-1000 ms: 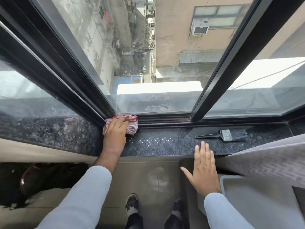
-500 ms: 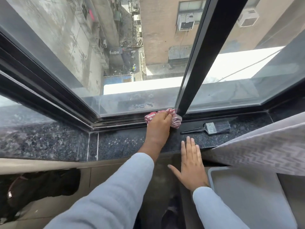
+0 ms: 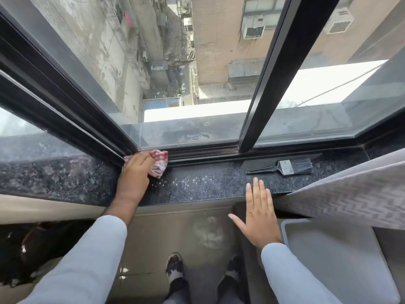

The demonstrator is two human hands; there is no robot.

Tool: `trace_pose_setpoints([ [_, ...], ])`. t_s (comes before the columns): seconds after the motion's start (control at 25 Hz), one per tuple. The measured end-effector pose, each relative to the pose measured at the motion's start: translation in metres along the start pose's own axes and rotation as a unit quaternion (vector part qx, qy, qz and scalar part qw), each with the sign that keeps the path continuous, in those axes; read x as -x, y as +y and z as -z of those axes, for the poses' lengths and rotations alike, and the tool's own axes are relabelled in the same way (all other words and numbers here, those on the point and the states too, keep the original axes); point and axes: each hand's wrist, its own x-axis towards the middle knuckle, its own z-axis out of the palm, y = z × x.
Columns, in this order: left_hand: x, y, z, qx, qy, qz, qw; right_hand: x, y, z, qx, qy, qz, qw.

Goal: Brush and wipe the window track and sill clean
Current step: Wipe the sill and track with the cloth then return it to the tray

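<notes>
My left hand presses a red-and-white checked cloth against the left end of the black window track, where the track meets the corner frame. The dark speckled granite sill runs across below it. My right hand lies flat with fingers apart on the sill's front edge, holding nothing. A black paintbrush lies on the sill beyond my right hand, bristles pointing right, apart from both hands.
A grey patterned curtain hangs over the sill's right end. Below it sits a grey cushioned seat. A black vertical window frame meets the track at centre right. A dark bag lies on the floor at left.
My left hand has slid the cloth along the track from beside the vertical frame back left to the corner. The right hand and the brush have stayed in place.
</notes>
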Motion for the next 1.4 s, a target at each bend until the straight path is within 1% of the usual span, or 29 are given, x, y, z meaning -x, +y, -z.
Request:
trace_pose_setpoints([
  [0.04,0.000,-0.002,0.002,0.004,0.000,0.021,1.000,-0.001,0.000,0.000,0.002,0.001,0.001,1.000],
  [0.12,-0.009,0.015,0.006,0.055,0.029,0.060,0.996,-0.001,0.001,0.000,0.002,0.000,-0.001,1.000],
  [0.16,-0.013,0.028,0.007,0.086,0.045,0.055,0.994,-0.001,0.000,0.001,-0.001,-0.001,0.000,1.000],
  [0.2,-0.014,0.045,0.007,0.112,0.053,0.014,0.992,-0.001,0.000,0.001,-0.003,0.000,0.001,1.000],
  [0.24,-0.013,0.065,0.005,0.135,0.053,-0.060,0.988,-0.001,0.001,0.001,-0.005,0.001,0.002,1.000],
  [0.28,-0.011,0.087,0.001,0.156,0.048,-0.150,0.975,-0.001,0.002,0.001,-0.008,0.001,0.003,1.000],
  [0.36,-0.015,0.128,-0.009,0.178,0.021,-0.304,0.936,-0.001,0.004,0.001,-0.017,0.006,0.007,1.000],
  [0.44,-0.026,0.159,-0.023,0.164,-0.020,-0.406,0.899,0.000,0.005,0.000,-0.019,0.012,0.007,1.000],
  [0.52,-0.038,0.171,-0.038,0.125,-0.084,-0.469,0.870,0.000,0.005,-0.001,-0.015,0.011,0.004,1.000],
  [0.6,-0.042,0.167,-0.049,0.080,-0.143,-0.504,0.848,0.000,0.004,-0.001,-0.009,0.014,0.004,1.000],
  [0.68,-0.042,0.152,-0.052,0.056,-0.144,-0.530,0.833,0.000,0.004,-0.001,-0.005,0.014,0.007,1.000],
  [0.72,-0.041,0.139,-0.052,0.047,-0.129,-0.534,0.835,0.000,0.004,-0.001,-0.004,0.012,0.008,1.000],
  [0.76,-0.037,0.124,-0.051,0.036,-0.108,-0.526,0.843,0.001,0.004,0.000,-0.003,0.010,0.008,1.000],
  [0.84,-0.024,0.085,-0.044,0.011,-0.070,-0.481,0.874,0.000,0.004,0.001,-0.007,0.016,0.009,1.000],
  [0.92,-0.003,0.049,-0.036,-0.010,-0.037,-0.395,0.918,0.000,0.003,0.002,-0.015,0.017,0.009,1.000],
  [1.0,0.020,0.027,-0.029,-0.019,-0.037,-0.262,0.964,0.000,0.004,0.001,-0.014,0.017,0.007,1.000],
  [1.08,0.035,0.015,-0.022,-0.014,-0.061,-0.090,0.994,0.000,0.004,0.001,-0.011,0.016,0.006,1.000],
  [1.12,0.039,0.011,-0.018,-0.013,-0.074,0.002,0.997,0.000,0.004,0.001,-0.012,0.015,0.007,1.000],
  [1.16,0.042,0.008,-0.016,-0.018,-0.082,0.084,0.993,0.001,0.004,0.002,-0.012,0.014,0.008,1.000],
  [1.2,0.042,0.006,-0.014,-0.020,-0.087,0.147,0.985,0.001,0.003,0.002,-0.011,0.013,0.008,1.000],
  [1.28,0.040,0.010,-0.014,-0.006,-0.083,0.211,0.974,0.002,0.002,0.001,-0.010,0.013,0.007,1.000],
  [1.4,0.035,0.031,-0.019,0.036,-0.059,0.262,0.963,0.003,0.001,0.000,-0.011,0.011,0.006,1.000],
])
